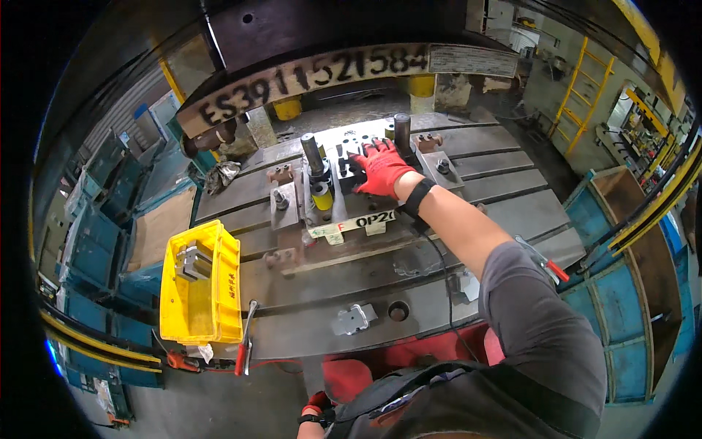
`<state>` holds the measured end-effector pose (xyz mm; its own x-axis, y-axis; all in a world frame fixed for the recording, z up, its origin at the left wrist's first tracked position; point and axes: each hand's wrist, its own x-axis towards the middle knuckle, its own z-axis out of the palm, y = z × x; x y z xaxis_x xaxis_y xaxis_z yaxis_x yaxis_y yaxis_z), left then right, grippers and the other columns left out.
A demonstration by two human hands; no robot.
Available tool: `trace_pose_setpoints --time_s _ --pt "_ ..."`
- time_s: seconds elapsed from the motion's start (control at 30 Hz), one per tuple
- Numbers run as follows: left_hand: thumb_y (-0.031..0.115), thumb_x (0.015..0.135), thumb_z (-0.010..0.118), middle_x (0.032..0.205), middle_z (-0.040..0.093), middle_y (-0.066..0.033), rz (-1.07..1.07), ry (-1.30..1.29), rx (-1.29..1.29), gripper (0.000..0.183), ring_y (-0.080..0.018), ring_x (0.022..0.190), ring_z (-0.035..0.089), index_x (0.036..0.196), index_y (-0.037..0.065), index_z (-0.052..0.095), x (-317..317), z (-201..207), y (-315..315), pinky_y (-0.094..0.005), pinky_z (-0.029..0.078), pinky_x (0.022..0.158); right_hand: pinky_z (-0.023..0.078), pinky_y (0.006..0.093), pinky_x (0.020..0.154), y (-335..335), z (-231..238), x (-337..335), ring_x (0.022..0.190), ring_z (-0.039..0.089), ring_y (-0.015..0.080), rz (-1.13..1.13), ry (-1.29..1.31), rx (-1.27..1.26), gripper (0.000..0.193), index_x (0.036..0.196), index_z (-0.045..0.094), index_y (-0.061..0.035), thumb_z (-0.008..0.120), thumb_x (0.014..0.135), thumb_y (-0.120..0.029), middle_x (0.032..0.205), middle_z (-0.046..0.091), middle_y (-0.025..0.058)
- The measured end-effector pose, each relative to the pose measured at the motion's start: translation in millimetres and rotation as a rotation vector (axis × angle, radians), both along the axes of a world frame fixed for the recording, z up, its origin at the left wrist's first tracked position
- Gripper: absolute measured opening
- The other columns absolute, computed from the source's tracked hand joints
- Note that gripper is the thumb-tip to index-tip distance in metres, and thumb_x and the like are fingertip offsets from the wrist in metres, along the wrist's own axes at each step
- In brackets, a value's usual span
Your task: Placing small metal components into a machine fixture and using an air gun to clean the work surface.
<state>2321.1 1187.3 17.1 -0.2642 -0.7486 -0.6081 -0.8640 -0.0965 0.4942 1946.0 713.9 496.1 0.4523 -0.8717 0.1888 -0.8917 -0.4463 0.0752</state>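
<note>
Atop a slotted steel press bed (508,184), a die set (348,183), likely heavy, rigid, perhaps slick, best held by its base, sits under my right hand (384,170), fingers splayed loosely; my left hand's (318,402) grip I cannot tell.

Black-lettered beam (311,86), seemingly printed plate (473,61)

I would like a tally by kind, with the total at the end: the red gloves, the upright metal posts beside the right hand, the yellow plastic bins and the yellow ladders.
Red gloves: 2
Upright metal posts: 2
Yellow plastic bin: 1
Yellow ladder: 1
Total: 6
</note>
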Motion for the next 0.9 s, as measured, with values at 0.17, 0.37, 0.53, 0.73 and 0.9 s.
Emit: trace_pose_setpoints --time_s 0.17,0.37,0.53,0.73,0.9 --pt "0.035 0.069 0.068 0.106 0.063 -0.0140 0.088 0.012 0.100 0.042 -0.0303 0.100 0.059 0.103 0.011 0.063 -0.8 1.7 -8.5 -0.0401 0.046 0.084 0.013 0.0520 0.107 3.2 -0.3 4.6 0.131 0.026 0.0366 -0.020 0.032 -0.007 0.084 0.135 0.037 -0.0177 0.063 0.068 -0.060 0.138 0.035 0.0177" --pt "0.031 0.070 0.068 0.100 0.064 -0.0139 0.022 -0.078 -0.038 0.039 -0.0296 0.091 0.060 0.103 0.009 0.062 12.4 26.9 -19.6 -0.0400 0.047 0.077 0.019 0.0477 0.105 58.4 -8.0 -22.7 0.121 0.039 0.0324 0.142 -0.311 -0.258 0.065 0.122 0.049 -0.0060 0.063 0.073 -0.047 0.125 0.050 0.0138" --pt "0.026 0.076 0.066 0.089 0.064 -0.0102 0.106 -0.017 -0.117 0.033 -0.0222 0.076 0.063 0.103 0.009 0.061 -6.8 127.7 -27.1 -0.0362 0.049 0.065 0.029 0.0419 0.101 184.3 -19.9 -121.7 0.116 0.045 0.0329 0.002 -0.607 -0.132 0.057 0.121 0.051 -0.0049 0.064 0.076 -0.037 0.120 0.053 0.0158" --pt "0.033 0.077 0.065 0.098 0.058 -0.0125 0.362 0.028 0.055 0.040 -0.0233 0.084 0.057 0.107 0.007 0.058 -21.1 156.9 -21.3 -0.0375 0.046 0.071 0.045 0.0278 0.084 337.8 -78.6 -236.9 0.092 0.059 0.0179 -0.472 -1.561 0.061 0.031 0.110 0.058 0.0013 0.062 0.082 -0.012 0.104 0.063 0.0105" --pt "0.037 0.074 0.067 0.114 0.054 -0.0178 0.391 0.078 -0.033 0.050 -0.0311 0.103 0.053 0.111 0.006 0.055 -45.9 179.1 -23.7 -0.0413 0.043 0.085 0.044 0.0276 0.077 423.9 -208.4 -313.2 0.083 0.058 0.0147 -0.860 -1.926 -0.284 0.024 0.102 0.059 0.0012 0.054 0.089 -0.018 0.096 0.064 0.0073"
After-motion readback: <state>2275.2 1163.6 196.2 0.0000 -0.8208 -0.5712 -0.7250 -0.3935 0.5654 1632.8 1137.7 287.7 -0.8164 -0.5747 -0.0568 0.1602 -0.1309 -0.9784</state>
